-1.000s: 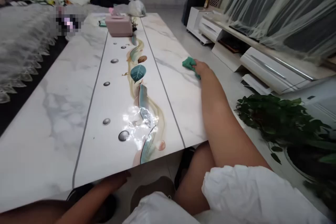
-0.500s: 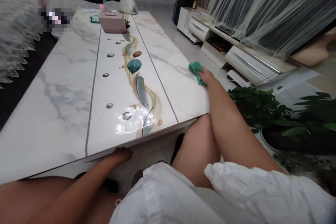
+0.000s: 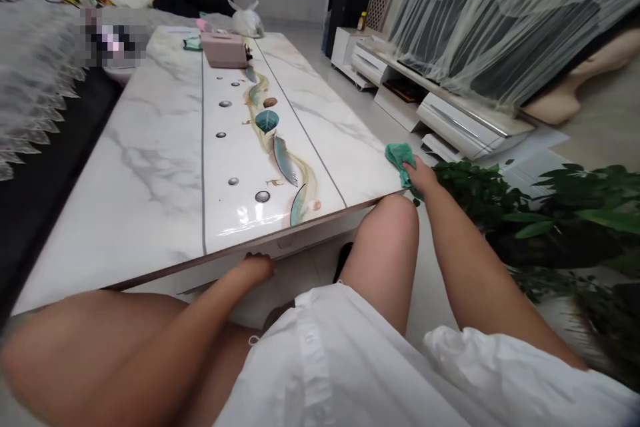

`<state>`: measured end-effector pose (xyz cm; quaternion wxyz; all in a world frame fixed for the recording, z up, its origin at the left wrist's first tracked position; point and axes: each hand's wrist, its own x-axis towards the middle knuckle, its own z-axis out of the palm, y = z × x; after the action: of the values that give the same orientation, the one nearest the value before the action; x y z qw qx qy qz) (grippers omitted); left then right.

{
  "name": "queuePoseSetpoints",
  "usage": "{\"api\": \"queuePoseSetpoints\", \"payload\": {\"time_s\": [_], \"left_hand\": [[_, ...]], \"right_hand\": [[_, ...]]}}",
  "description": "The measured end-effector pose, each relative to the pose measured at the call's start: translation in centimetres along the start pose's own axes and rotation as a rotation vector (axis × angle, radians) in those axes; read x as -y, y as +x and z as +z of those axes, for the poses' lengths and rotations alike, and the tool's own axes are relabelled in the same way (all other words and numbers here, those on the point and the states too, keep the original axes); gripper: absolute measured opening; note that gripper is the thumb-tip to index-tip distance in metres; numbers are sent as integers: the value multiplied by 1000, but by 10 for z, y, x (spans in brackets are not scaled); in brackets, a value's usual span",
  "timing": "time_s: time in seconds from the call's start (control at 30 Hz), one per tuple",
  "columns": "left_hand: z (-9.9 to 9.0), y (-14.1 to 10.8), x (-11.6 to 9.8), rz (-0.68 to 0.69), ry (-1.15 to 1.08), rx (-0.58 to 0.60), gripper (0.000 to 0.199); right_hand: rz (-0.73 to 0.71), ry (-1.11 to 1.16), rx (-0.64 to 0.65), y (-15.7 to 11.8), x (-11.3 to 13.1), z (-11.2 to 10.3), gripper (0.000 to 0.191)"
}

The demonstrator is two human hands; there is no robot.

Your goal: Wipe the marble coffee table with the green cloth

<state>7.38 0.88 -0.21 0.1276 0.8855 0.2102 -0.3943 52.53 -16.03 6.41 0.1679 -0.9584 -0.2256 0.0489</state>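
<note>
My right hand (image 3: 421, 175) is closed on a green cloth (image 3: 400, 159) at the right edge of the table, close to its near corner. Part of the cloth lies on the glossy white marble-patterned tabletop (image 3: 150, 147); part hangs at the edge. Just below the table's near edge, my left hand (image 3: 260, 267) is held low between my knees, beside the table's front panel. Its fingers look curled, and what they hold, if anything, is hidden.
A pink box (image 3: 225, 50) and a knotted plastic bag (image 3: 249, 20) stand at the table's far end. Leafy plants (image 3: 545, 213) grow at the right, near my arm. A white TV cabinet (image 3: 450, 121) runs along the right, and a lace-covered sofa (image 3: 40, 73) lies left.
The view has shifted, so the table sits differently in it. My right hand and the green cloth have moved nearer along the right edge, toward the near corner. My left hand stays low by the front.
</note>
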Motion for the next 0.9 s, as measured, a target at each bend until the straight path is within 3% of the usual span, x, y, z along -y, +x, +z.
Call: {"api": "queuePoseSetpoints", "payload": {"time_s": [0.17,0.33,0.43,0.67,0.77,0.9], "left_hand": [[-5,-23,-17,2,84,-2,44],[1,-40,-38,191,81,41,52],[2,-48,-44,222,73,-1,51],[-12,-58,-39,84,51,-6,50],[-14,-63,-37,71,25,-6,52],[-9,-71,-40,118,-15,-6,51]], "right_hand": [[61,-6,-88,-37,-5,6,60],[14,-52,-105,-61,10,12,61],[-44,-104,-127,-74,42,26,57],[-109,-191,-227,-120,144,86,60],[-110,-214,-223,-135,158,93,61],[-261,-246,-211,-160,162,102,62]]}}
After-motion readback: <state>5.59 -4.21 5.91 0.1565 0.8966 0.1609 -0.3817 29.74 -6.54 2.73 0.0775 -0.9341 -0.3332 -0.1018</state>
